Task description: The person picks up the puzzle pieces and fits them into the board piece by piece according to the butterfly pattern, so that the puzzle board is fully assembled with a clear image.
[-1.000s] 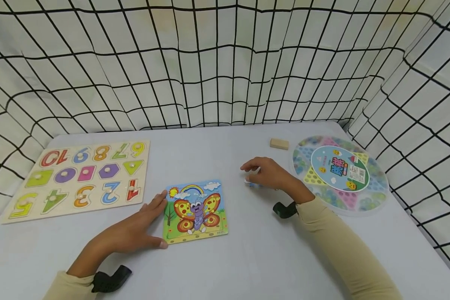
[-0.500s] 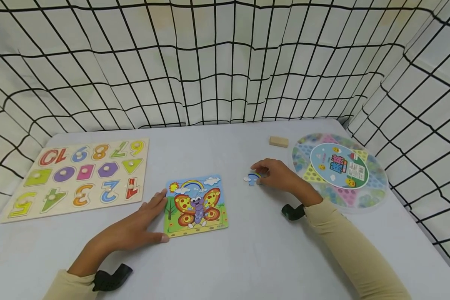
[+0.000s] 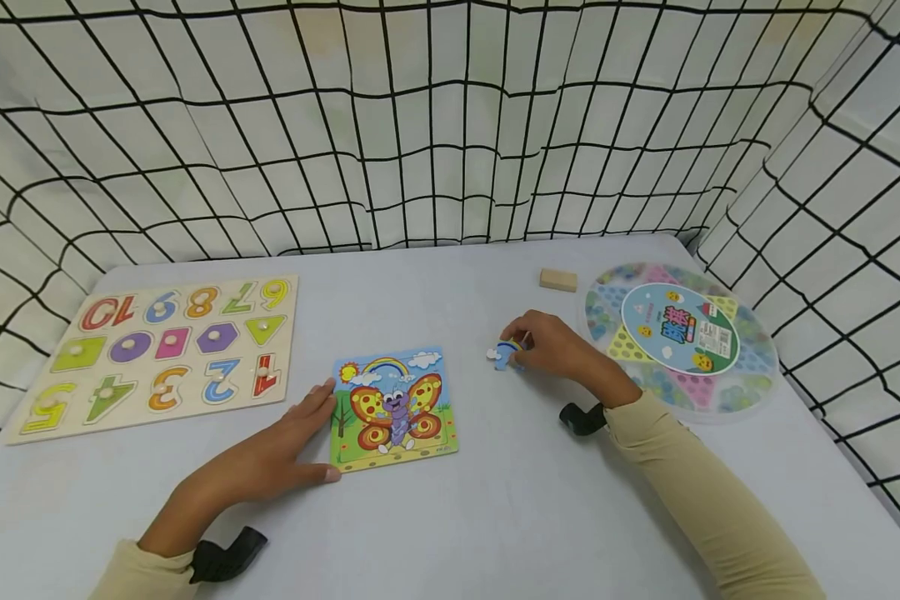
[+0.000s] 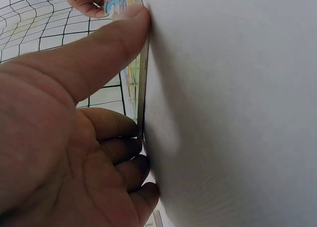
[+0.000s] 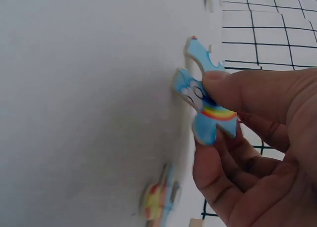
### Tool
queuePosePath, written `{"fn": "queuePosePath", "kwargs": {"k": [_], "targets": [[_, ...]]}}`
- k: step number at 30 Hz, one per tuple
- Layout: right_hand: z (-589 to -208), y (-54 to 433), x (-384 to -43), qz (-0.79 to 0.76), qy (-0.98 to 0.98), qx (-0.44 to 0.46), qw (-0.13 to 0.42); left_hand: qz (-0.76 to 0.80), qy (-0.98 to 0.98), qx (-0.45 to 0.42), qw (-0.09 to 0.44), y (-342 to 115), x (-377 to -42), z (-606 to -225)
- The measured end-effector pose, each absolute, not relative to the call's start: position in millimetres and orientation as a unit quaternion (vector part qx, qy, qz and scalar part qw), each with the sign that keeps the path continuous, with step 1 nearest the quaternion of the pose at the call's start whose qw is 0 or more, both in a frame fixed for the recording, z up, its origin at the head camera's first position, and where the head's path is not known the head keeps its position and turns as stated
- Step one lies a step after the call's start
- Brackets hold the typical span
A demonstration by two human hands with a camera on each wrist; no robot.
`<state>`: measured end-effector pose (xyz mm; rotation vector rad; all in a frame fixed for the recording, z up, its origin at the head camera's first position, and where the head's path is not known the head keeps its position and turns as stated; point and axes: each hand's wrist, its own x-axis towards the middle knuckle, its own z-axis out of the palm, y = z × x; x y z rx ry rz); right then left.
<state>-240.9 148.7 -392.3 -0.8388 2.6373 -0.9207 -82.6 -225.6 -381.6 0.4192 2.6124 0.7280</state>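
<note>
My left hand [image 3: 273, 458] rests on the table along the left edge of a square butterfly puzzle [image 3: 393, 412]. Its fingertips touch the upper left side and its thumb the near left corner. To the right of that puzzle, my right hand [image 3: 558, 350] pinches a small blue rainbow puzzle piece [image 5: 218, 113] between thumb and fingers. Another blue tip [image 5: 196, 49] shows beside the thumb; I cannot tell whether it belongs to the same piece. A blurred yellow, red and blue thing [image 5: 158, 197] lies below the fingers in the right wrist view.
A wooden number and shape board [image 3: 168, 354] lies at the left. Toward the back right sits a small wooden block [image 3: 558, 280], beside a round Chinese checkers board [image 3: 678, 333]. Black netting [image 3: 450, 150] over white cloth encloses the back and sides.
My right hand has shifted slightly right, uncovering the rainbow piece, and its fingers have closed on it. My left hand has stayed at the butterfly puzzle's edge.
</note>
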Motion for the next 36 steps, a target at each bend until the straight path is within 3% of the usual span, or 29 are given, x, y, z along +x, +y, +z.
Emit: {"fn": "queuePosePath", "kwargs": {"k": [14,36], "targets": [[-367,116,-249,-0.332,0.876,-0.327,0.119,0.243,0.937,0.150,0.200,-225,-83,-380],[-369,50,-232,-0.358,0.863,-0.333,0.126,0.248,0.936,0.150,0.201,-226,-84,-381]]}}
